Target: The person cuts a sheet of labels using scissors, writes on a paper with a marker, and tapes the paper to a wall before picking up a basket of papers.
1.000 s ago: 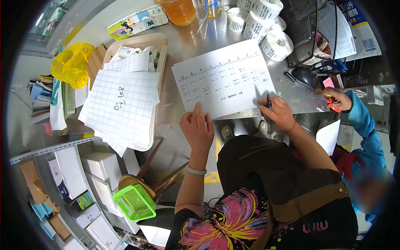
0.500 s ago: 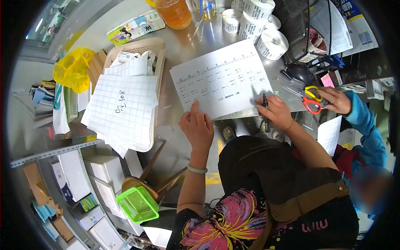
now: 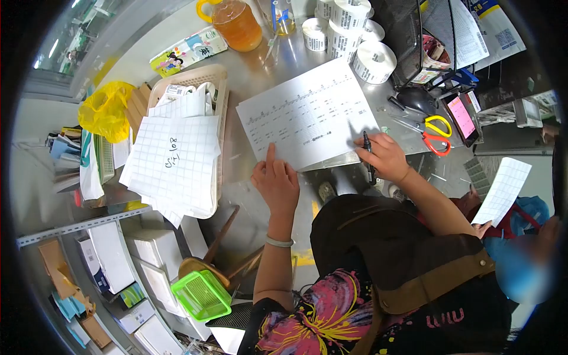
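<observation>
A printed sheet (image 3: 307, 112) with a table of small text lies at a slant on the metal tabletop, seemingly over another sheet. My left hand (image 3: 277, 183) rests at its near left edge, empty, the index finger stretched out onto the paper and the other fingers loosely bent. At the sheet's near right corner, my right hand (image 3: 384, 157) grips a black marker pen (image 3: 368, 155), its tip pointing away from me. Scissors (image 3: 435, 136) with yellow and red handles lie to the right of that hand.
A beige basket (image 3: 222, 83) with grid-lined papers (image 3: 171, 160) stands left. Label rolls (image 3: 375, 62) and a jug of amber liquid (image 3: 238, 26) are at the back. On the right are a mesh rack (image 3: 408, 47), a phone (image 3: 461, 118) and another person's hand (image 3: 482, 229) holding a grid sheet (image 3: 503, 189).
The other person's arm has drawn back from beside the scissors, uncovering the phone, and their grid sheet now shows further right. My hands keep nearly the same pose on the paper. The view shifted slightly.
</observation>
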A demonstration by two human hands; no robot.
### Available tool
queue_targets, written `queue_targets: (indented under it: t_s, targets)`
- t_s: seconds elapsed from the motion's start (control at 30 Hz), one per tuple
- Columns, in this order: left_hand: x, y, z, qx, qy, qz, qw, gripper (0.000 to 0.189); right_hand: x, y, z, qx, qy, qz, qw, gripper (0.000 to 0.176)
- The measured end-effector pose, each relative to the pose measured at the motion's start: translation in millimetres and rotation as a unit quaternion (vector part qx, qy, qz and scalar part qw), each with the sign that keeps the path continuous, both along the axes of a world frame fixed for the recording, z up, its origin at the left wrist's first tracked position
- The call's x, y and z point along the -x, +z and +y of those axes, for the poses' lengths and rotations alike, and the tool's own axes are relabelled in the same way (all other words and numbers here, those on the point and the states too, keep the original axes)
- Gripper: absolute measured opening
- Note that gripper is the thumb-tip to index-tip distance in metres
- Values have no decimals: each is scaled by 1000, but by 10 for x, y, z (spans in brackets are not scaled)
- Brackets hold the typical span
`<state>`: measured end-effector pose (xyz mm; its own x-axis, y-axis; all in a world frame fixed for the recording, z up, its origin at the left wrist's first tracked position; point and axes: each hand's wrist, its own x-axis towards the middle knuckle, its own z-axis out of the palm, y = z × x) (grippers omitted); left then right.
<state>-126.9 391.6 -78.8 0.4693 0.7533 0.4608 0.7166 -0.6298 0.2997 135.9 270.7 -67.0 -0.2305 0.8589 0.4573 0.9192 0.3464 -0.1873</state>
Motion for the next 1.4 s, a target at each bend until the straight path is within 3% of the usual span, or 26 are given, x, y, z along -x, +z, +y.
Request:
queue_targets:
  t_s: [0.2, 0.27, 0.3, 0.33, 0.37, 0.4, 0.5, 0.6, 0.7, 0.73, 0.83, 1.03, 1.17, 1.3, 1.4]
  targets:
    - [17, -59, 14, -33, 4, 2, 999, 10, 4, -32, -13, -8, -5, 1, 1000, 39]
    - [120, -77, 19, 79, -50, -124, 988, 10, 7, -22, -13, -9, -8, 2, 1000, 41]
    - [167, -62, 29, 133, -78, -187, 970, 10, -16, -14, -11, 10, -20, 77, 997, 41]
    - [205, 24, 19, 240, -58, -394, 885, 11, -33, -3, -26, 29, -31, 152, 987, 40]
    - [265, 133, -6, 335, -37, -574, 746, 12, -26, 13, -53, 46, -43, 228, 972, 39]
    - [338, 216, -13, 413, -15, -717, 561, 14, 30, 79, -91, 5, -105, 321, 941, 36]
    - [618, 133, 42, 458, 22, -756, 467, 16, -11, 180, -226, -63, -192, 386, 900, 38]
    - [597, 104, -47, 446, 219, -655, 568, 23, -51, 234, -225, 24, -144, 284, 947, 45]
    - [579, 52, -97, 517, 111, -541, 654, 34, 176, 267, -5, 45, -82, 167, 981, 60]
    - [568, 97, -92, 534, 101, -543, 640, 43, 258, 220, 75, 44, -84, 159, 983, 59]
    - [560, 212, -48, 575, 71, -560, 592, 47, 408, 138, 164, 26, -78, 137, 987, 56]
    - [380, 626, 372, 637, 57, -463, 614, 47, 428, 101, 189, 5, -62, 127, 990, 47]
    - [239, 183, 753, 590, 33, -342, 731, 32, 423, 73, 159, -14, -58, 121, 991, 41]
    - [133, 290, 603, 430, -33, -253, 866, 31, 462, 163, 24, 21, -70, 135, 988, 39]
    - [370, 483, 320, 434, -40, -318, 842, 34, 485, 307, -322, -47, -188, 178, 965, 45]
